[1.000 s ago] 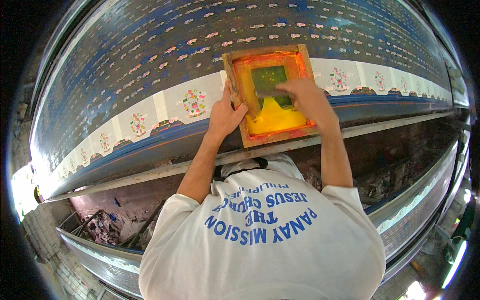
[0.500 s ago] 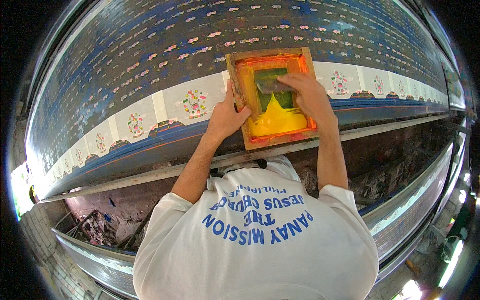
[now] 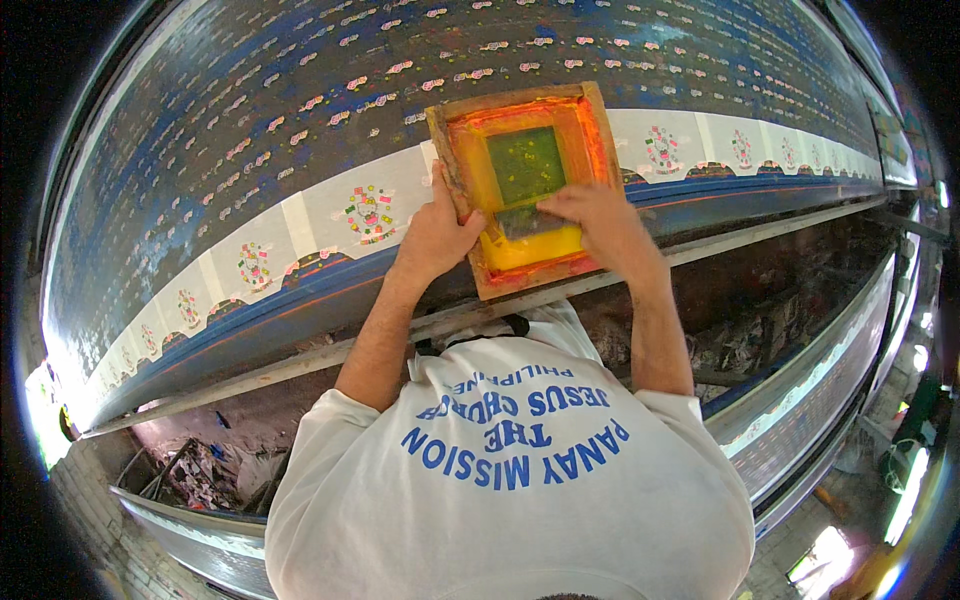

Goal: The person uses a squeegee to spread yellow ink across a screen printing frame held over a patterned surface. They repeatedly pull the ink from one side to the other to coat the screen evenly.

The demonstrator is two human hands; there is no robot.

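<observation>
A wooden screen-printing frame (image 3: 510, 97) lies over a row of white pieces on the long dark table. Inside its orange-stained border is a dark green mesh window (image 3: 527, 160) speckled with yellow. My left hand (image 3: 432, 238) grips the frame's left side, thumb on top and fingers along the outer edge. In my right hand (image 3: 605, 228) is a flat, see-through squeegee (image 3: 517, 222), tilted across the lower part of the screen. Yellow ink (image 3: 530, 252) is pooled on the near side of the squeegee, toward me.
White pieces with small colourful prints (image 3: 371, 214) run along the table (image 3: 400, 120) on both sides of the frame. A metal rail (image 3: 290, 375) edges the table near me. Beyond it are a trough of scraps (image 3: 205, 480) and another long table (image 3: 800, 440).
My right hand has drawn the squeegee toward me, from the upper mesh to the lower part of the screen. Yellow ink moved with it, baring the green window. My left hand keeps its grip.
</observation>
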